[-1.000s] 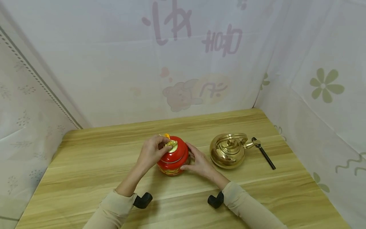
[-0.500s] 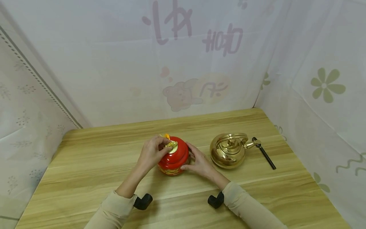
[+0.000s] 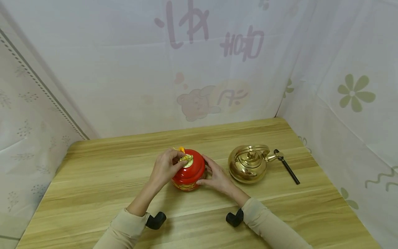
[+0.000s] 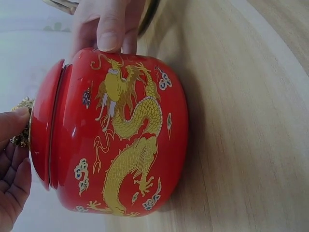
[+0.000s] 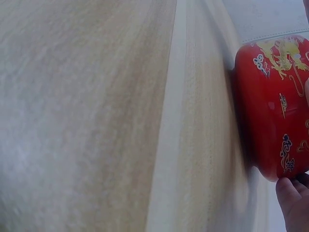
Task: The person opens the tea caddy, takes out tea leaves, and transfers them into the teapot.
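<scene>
A round red jar (image 4: 77,121) painted with a golden dragon stands on the wooden table. On its mouth sits a red lid (image 3: 196,165), with a thin dark seam between the two in the left wrist view. My left hand (image 3: 163,166) pinches the ornate gold knob (image 4: 22,136) on top of that lid between thumb and fingers. From the right side my right hand (image 3: 218,179) holds the jar's body, thumb in front and fingers behind. An orange tassel-like piece (image 3: 181,149) shows behind the left fingers; its other end is hidden.
To the right of the jar stands a shiny brass teapot (image 3: 247,169) with a raised handle. Its black side handle (image 3: 289,169) points toward the table's right edge. Printed white curtains (image 3: 124,86) close off the back and both sides of the wooden table (image 3: 102,173).
The lid has shifted slightly under my left hand, and the pale line at its seam no longer shows in the head view. My right hand keeps its place on the jar.
</scene>
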The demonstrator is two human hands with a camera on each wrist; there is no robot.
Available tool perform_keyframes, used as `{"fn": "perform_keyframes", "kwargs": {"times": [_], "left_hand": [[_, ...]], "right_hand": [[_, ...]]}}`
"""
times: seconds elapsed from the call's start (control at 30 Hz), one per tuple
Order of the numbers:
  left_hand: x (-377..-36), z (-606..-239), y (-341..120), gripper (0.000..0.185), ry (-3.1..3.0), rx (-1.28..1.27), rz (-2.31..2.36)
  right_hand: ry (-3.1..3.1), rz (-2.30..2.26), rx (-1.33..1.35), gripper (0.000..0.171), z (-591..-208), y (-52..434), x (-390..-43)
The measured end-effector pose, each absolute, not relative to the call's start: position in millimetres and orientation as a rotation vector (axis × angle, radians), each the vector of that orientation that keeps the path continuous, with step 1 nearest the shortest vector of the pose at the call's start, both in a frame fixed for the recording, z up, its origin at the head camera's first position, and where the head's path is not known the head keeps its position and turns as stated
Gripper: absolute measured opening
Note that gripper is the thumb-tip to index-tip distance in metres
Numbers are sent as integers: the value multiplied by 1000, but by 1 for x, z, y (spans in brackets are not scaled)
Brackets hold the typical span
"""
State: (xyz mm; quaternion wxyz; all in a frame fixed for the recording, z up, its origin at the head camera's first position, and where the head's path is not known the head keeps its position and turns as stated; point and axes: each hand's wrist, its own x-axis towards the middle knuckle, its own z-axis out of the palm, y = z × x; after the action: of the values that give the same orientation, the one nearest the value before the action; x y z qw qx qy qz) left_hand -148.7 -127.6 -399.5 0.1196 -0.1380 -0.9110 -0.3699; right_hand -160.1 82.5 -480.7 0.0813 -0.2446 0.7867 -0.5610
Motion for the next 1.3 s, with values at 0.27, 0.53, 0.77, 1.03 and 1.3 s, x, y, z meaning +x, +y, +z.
{"fn": "perform_keyframes", "kwargs": {"times": [0.27,0.53,0.77,1.03,1.3], "left_hand": [[-149,-400,-127,18,-2673,-389,-1067],[-146,-398,-130,21,-2660,-432,-1087],[-138,-391,-140,37,-2578,-550,-1140],[-114,-371,-156,63,-2552,-893,-1088],[-85,-357,-166,70,-2509,-1319,-827]], "right_hand": [[2392,-1632,-739,97,-480,84,-160],[2460,-1564,-756,93,-478,88,-157],[2561,-1514,-876,83,-463,105,-142],[2813,-1303,-1277,73,-426,133,-121],[2776,-887,-1882,70,-405,148,-99]]}}
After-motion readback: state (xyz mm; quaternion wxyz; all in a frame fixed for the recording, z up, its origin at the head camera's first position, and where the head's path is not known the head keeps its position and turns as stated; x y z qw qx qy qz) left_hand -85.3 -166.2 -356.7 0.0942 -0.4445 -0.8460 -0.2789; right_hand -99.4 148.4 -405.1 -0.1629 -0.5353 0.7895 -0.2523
